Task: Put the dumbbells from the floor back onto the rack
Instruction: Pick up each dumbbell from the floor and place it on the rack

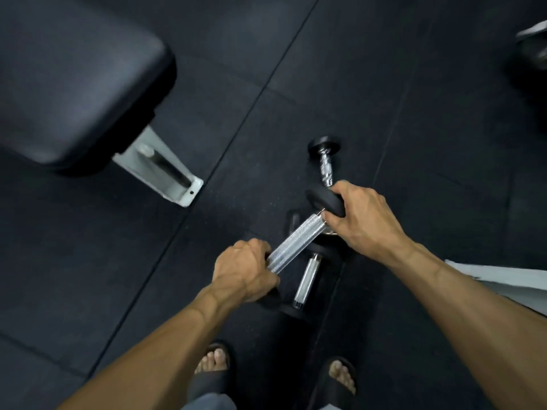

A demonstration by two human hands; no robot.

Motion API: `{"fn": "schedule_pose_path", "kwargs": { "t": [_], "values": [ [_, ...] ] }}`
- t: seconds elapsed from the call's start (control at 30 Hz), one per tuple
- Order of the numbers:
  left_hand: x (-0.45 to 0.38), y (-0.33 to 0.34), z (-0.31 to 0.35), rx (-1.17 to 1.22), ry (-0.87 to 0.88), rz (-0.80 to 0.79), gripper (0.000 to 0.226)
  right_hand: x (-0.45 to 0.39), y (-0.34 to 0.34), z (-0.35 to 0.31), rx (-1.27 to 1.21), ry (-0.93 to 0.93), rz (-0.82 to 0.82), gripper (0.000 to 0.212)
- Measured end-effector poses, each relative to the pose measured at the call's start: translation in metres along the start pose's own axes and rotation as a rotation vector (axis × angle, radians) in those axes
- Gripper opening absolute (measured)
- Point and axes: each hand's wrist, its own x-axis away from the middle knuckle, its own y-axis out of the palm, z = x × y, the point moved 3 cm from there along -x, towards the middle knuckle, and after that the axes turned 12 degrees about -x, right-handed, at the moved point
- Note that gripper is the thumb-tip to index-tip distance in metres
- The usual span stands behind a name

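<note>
The held dumbbell (296,236) was lifted clear of the floor, its knurled chrome handle running diagonally from lower left to upper right. The left hand (247,272) was curled round the lower end of the handle, just above the black head there. The right hand (359,218) gripped the upper black head, fingers wrapped over its edge. Directly beneath lay a second dumbbell (307,275) on the floor, its smooth chrome handle showing below the held one. A third dumbbell (324,161) lay just beyond, partly hidden behind the right hand. The floor (414,99) was dark rubber tiling with visible seams. A padded black bench (77,81) on a pale metal foot stood at the upper left. The person's feet, in dark sandals (211,377), showed at the bottom edge.
</note>
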Motion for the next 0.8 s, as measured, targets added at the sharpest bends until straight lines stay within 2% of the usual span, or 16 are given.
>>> {"fn": "schedule_pose_path", "kwargs": {
  "t": [0.23,0.47,0.63,0.8],
  "values": [
    [0.062,-0.131,0.090,-0.032,0.174,0.144,0.024,0.067,-0.161,-0.045,0.030,0.040,0.218,0.022],
    [0.136,-0.218,0.206,-0.115,0.393,0.207,0.029,0.168,-0.307,-0.055,0.079,0.114,0.404,0.025],
    [0.192,-0.234,0.295,-0.200,0.553,0.228,0.036,0.253,-0.377,-0.024,0.106,0.190,0.496,0.025],
    [0.251,-0.207,0.393,-0.268,0.683,0.229,0.030,0.356,-0.427,0.029,0.151,0.277,0.573,0.027]
  ]
}}
